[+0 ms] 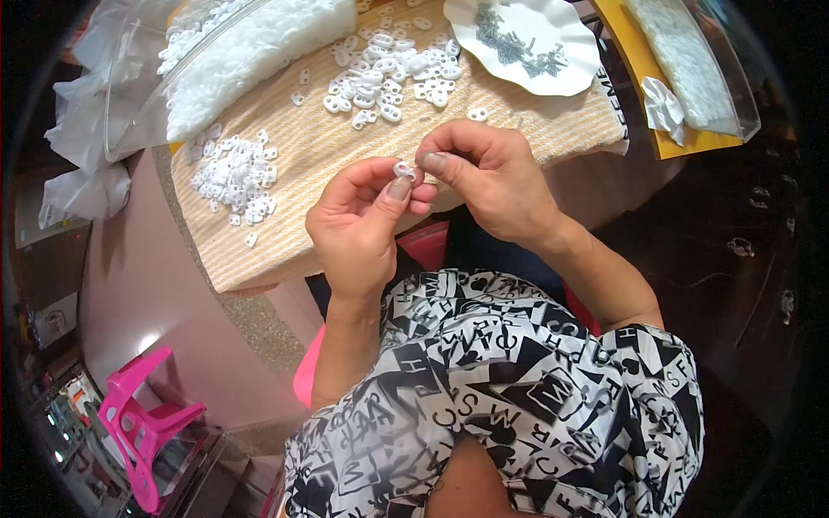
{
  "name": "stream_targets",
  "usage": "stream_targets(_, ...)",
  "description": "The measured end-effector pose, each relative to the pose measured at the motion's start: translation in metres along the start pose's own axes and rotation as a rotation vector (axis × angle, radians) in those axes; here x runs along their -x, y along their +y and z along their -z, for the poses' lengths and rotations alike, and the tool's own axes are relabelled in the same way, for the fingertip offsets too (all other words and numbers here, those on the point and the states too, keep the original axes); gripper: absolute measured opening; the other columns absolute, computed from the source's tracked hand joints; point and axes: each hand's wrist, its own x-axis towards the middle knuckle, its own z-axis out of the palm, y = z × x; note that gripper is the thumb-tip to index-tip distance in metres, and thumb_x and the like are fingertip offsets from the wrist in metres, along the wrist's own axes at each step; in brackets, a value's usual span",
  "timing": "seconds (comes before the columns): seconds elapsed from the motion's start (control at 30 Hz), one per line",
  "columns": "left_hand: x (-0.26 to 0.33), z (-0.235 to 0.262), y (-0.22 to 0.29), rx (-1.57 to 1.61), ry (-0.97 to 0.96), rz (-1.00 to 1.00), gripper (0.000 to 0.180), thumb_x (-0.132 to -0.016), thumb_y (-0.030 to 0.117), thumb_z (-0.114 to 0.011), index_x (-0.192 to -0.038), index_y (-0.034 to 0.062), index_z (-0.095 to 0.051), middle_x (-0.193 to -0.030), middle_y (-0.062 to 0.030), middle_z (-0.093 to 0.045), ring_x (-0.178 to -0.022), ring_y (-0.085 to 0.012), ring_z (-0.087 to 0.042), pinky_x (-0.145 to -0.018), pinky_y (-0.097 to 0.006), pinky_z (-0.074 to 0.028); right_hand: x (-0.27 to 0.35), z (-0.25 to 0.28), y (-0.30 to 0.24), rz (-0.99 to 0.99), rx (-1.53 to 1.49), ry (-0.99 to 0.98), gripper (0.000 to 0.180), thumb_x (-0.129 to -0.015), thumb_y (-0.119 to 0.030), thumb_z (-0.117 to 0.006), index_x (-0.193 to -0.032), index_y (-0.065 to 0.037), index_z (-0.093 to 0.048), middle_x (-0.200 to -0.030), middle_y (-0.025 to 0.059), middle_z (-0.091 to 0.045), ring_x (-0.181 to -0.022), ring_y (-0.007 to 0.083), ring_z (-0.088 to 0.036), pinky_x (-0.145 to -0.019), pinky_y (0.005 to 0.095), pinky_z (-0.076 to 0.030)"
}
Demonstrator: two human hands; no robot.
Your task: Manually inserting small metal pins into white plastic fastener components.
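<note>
Between the thumb and fingers of my left hand (352, 226) is a small white plastic piece (403, 170) with holes in it. My right hand (499, 180) is closed in a pinch right beside that piece. Whatever lies between the right fingertips is too small and hidden to make out. Both hands are above the near edge of a striped cloth (302, 142) that covers the work surface. Beyond them lies a heap of white two-hole pieces (389, 76). Another heap of small white pieces (235, 177) sits to the left.
A white wavy-rimmed plate (566, 79) with many small grey pins (509, 43) stands at the far right of the cloth. Clear bins of white pieces flank the surface, one at the left (250, 65), one at the right (682, 65). A pink stool (142, 423) lies lower left.
</note>
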Motion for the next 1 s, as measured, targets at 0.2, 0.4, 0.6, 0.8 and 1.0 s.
stream_targets(0.2, 0.0018, -0.0019, -0.0017, -0.022, -0.005, -0.017, 0.015, -0.08, -0.004, -0.054, -0.094, -0.0085, -0.053, -0.082, -0.0152, -0.06, -0.07, -0.0189, -0.062, -0.063, -0.026, -0.053, 0.0008, -0.0013, -0.0034, -0.044, -0.014, -0.016, 0.01, -0.08, -0.005, -0.053, -0.078, 0.004, -0.056, -0.065, 0.0048, -0.058, -0.061, 0.007, -0.055, -0.055, 0.0218, -0.045)
stream_targets(0.4, 0.0024, -0.001, -0.0006, -0.024, -0.008, -0.021, 0.014, -0.08, -0.004, -0.054, -0.094, -0.0086, -0.053, -0.082, -0.015, -0.06, -0.07, -0.0184, -0.062, -0.063, -0.026, -0.053, 0.0014, -0.0016, -0.0053, -0.044, -0.05, -0.024, 0.01, -0.08, -0.004, -0.051, -0.077, 0.005, -0.056, -0.065, 0.0044, -0.058, -0.061, 0.0079, -0.055, -0.057, 0.0218, -0.046)
stream_targets(0.6, 0.0032, -0.0019, 0.0004, -0.065, -0.004, -0.023, 0.014, -0.08, -0.004, -0.054, -0.094, -0.0083, -0.053, -0.081, -0.0144, -0.06, -0.071, -0.0177, -0.062, -0.064, -0.025, -0.052, 0.0026, -0.0027, -0.0092, -0.041, -0.056, -0.032, 0.008, -0.081, -0.001, -0.05, -0.078, 0.005, -0.055, -0.066, 0.0046, -0.057, -0.061, 0.0084, -0.055, -0.057, 0.0222, -0.046)
stream_targets(0.8, 0.0038, -0.0028, 0.0005, -0.073, -0.005, -0.033, 0.014, -0.08, -0.004, -0.054, -0.093, -0.008, -0.052, -0.081, -0.0138, -0.06, -0.071, -0.0175, -0.061, -0.065, -0.025, -0.052, 0.0026, -0.0019, -0.0083, -0.032, -0.072, -0.023, 0.008, -0.081, -0.001, -0.05, -0.078, 0.005, -0.055, -0.067, 0.0047, -0.057, -0.061, 0.0081, -0.055, -0.057, 0.0222, -0.046)
stream_targets(1.0, 0.0042, -0.0025, -0.0002, -0.073, -0.004, -0.029, 0.014, -0.08, -0.004, -0.054, -0.093, -0.008, -0.052, -0.081, -0.0135, -0.06, -0.07, -0.0168, -0.061, -0.065, -0.025, -0.052, 0.0038, -0.0031, -0.0098, -0.033, -0.091, -0.033, 0.007, -0.08, -0.001, -0.051, -0.078, 0.005, -0.055, -0.067, 0.0041, -0.056, -0.061, 0.0081, -0.055, -0.057, 0.0224, -0.046)
